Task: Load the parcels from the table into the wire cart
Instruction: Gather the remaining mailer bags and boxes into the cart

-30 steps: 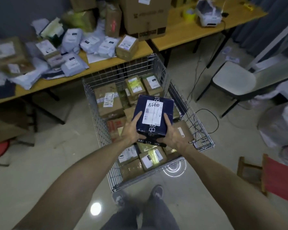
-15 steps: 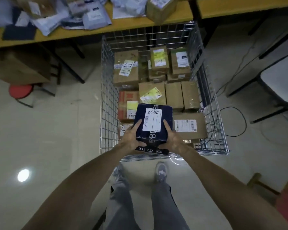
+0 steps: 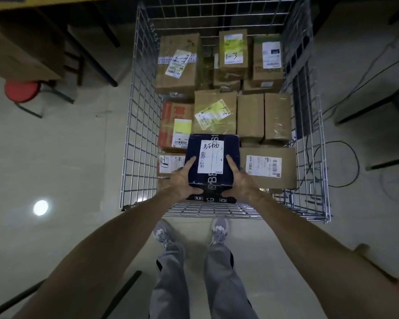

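While both hands grip it from the sides, the dark blue parcel (image 3: 213, 162) hangs over the near end of the wire cart (image 3: 304, 125), its white label facing up. The left hand (image 3: 182, 178) wraps its fingers (image 3: 190, 161) over the parcel's left edge, and the right hand (image 3: 241, 179) mirrors that on the right edge, so both are clenched on the box; whether it already rests on the load below I cannot tell. Inside the cart, brown cardboard boxes fill most of the floor. At 12 o'clock from the blue parcel sits a box with a skewed yellow-green label (image 3: 214, 112), and further back a box marked "1-3" (image 3: 233, 51). At 11 o'clock stand a red printed carton (image 3: 175, 124) and, beyond it, a tall taped box (image 3: 179, 63). At 1 o'clock two plain taped boxes (image 3: 264, 117) stand side by side, touching. At 3 o'clock lies a flat box with a barcode label (image 3: 268, 168), just beside the right hand. At 9 o'clock a small labelled box (image 3: 169, 163) peeks out by the left hand. A red stool (image 3: 22, 90) stands on the floor well apart from the cart, at 10 o'clock.
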